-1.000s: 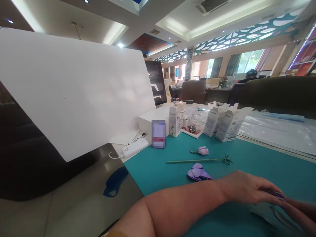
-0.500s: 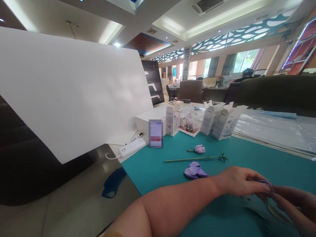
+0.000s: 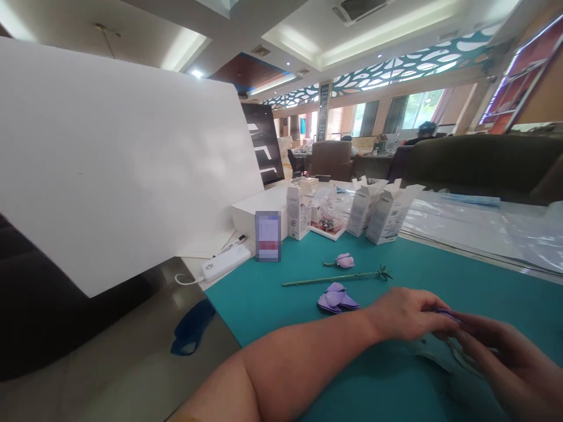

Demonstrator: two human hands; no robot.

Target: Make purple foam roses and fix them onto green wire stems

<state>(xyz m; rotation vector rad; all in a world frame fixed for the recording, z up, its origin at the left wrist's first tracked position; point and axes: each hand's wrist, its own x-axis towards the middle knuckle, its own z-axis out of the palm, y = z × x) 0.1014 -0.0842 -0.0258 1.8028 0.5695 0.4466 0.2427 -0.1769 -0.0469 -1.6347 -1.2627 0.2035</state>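
At the right side of the teal mat, my left hand (image 3: pixel 407 315) is closed in a pinch on a thin purple petal (image 3: pixel 445 313), mostly covered by the fingers. My right hand (image 3: pixel 501 351) meets it there, its fingertips closed on the petal's other side. Below the hands, a pale greenish leaf-like piece (image 3: pixel 461 358) shows in part. Left of my left wrist lies a small pile of purple petals (image 3: pixel 338 298). Beyond it are a green artificial stem (image 3: pixel 329 279) with a leafy end and a pale pink-purple flower bud (image 3: pixel 345 261).
The teal mat (image 3: pixel 246 293) covers the table. Along its back stand a phone with a blurred screen (image 3: pixel 268 236), a white carton (image 3: pixel 299 214), more open cartons (image 3: pixel 389 214) and a tray (image 3: pixel 334 234) of small parts. A white power strip (image 3: pixel 226 262) lies at the left edge.
The view has turned slightly right, so the table things appear further left. Both hands stay together on the petal, and more of my right hand shows.
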